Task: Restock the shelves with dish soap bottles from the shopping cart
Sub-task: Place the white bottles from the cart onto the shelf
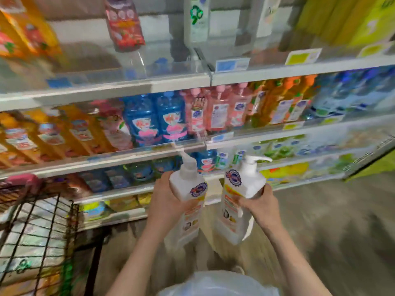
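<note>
White fabric, blurred, sits at the near bottom edge, part of the person's clothing (218, 284). Both bare forearms reach forward from it. Left hand (168, 201) wraps around a white pump bottle, the left bottle (189, 201), fingers closed on its body below the shoulder, bottle tilted slightly with the pump head leaning left. Right hand (259, 202) grips a second white pump bottle, the right bottle (240, 197), closed around its right side, nozzle pointing right. The two bottles are just beside each other, held in the air in front of the lower shelves, neither one resting on a shelf. Shopping cart (40, 229), black wire, is near left with bagged goods inside and a pink handle at its top. Farther off, the shelf unit (119, 157) carries rows of orange, pink and blue bottles (156, 118) on the middle level. Upper shelf holds few items, heavily blurred.
</note>
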A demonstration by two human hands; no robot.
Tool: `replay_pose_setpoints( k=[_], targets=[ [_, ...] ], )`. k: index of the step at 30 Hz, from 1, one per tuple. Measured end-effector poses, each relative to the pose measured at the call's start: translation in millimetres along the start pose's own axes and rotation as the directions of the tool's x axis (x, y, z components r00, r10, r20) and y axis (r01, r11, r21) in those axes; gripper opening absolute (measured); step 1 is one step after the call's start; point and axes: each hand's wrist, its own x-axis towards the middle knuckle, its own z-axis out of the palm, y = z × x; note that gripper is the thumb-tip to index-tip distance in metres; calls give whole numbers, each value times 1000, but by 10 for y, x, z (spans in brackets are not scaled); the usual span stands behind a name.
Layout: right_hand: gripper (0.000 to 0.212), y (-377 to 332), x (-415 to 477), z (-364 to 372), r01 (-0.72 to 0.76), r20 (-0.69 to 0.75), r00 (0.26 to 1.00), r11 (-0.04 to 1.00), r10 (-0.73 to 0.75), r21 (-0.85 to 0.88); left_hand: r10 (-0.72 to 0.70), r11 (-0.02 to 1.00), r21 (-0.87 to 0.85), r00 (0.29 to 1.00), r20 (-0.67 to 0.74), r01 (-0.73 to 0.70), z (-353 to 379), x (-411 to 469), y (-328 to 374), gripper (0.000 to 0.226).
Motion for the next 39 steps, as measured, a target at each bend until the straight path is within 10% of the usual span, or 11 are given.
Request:
replay_pose_setpoints(
  k=[14, 21, 39],
  targets=[
    [85, 177, 1016, -1591, -9, -133, 991, 1000, 11, 15, 80, 990, -123, 992, 98, -67, 1463, 483, 1343, 92],
    [77, -458, 1456, -1985, 242, -150, 963, 965, -225, 103, 252, 916, -343, 964, 84, -210, 1325, 1006, 2246, 82],
    [86, -2348, 2573, -2914, 801, -134, 596, 597, -792, 32, 625, 754, -137, 766, -153, -643, 753, 1965, 4148, 98]
  ],
)
